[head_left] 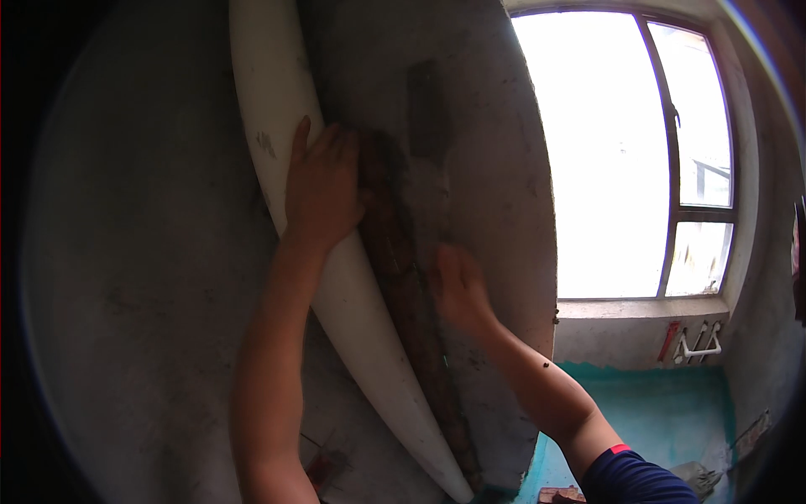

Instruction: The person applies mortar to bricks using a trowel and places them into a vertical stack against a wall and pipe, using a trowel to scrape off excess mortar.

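Observation:
A thick white pipe runs down a grey wall, bowed by the lens. Along its right side is a dark brown strip of rough, exposed brick. My left hand lies against the pipe's right edge and the top of this strip, back toward me, fingers pointing up and partly spread. Lower and to the right, my right hand is held close to the strip's right edge. Its fingers are curled in and slightly blurred; whatever they hold, if anything, is hidden.
A bright window with a dark frame fills the right. Beneath its sill are a white bracket and a red-handled tool. Teal paint covers the area below. Brick pieces lie at the bottom. A darker patch marks the wall.

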Demonstrator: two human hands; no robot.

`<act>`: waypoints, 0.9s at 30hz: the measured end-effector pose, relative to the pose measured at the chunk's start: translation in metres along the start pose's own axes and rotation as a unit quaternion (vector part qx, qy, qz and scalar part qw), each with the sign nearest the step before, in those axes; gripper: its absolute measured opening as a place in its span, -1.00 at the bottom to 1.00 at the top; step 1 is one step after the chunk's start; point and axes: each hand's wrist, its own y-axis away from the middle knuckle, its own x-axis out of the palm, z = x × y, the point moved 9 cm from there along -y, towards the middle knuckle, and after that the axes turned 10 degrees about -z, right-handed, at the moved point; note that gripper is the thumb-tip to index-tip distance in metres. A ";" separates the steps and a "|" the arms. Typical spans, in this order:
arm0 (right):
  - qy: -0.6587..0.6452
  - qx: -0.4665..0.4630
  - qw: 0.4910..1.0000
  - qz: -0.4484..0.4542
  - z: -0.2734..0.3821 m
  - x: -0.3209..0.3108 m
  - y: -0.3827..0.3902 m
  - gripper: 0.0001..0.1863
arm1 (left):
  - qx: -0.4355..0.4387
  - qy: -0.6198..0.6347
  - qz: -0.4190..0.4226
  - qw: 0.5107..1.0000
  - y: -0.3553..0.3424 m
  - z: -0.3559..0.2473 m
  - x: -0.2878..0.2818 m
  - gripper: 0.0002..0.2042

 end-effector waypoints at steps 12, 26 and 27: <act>0.191 -0.102 0.976 0.021 0.009 -0.059 0.101 -0.60 | 0.006 0.044 0.050 0.998 -0.009 0.033 0.008 -0.37; 0.042 0.238 0.969 0.060 -0.062 -0.069 0.163 -0.62 | 0.030 0.054 0.032 0.998 -0.013 0.031 0.018 -0.41; 0.042 0.239 0.968 0.057 -0.060 -0.070 0.163 -0.62 | 0.032 0.058 0.033 0.997 -0.013 0.031 0.018 -0.41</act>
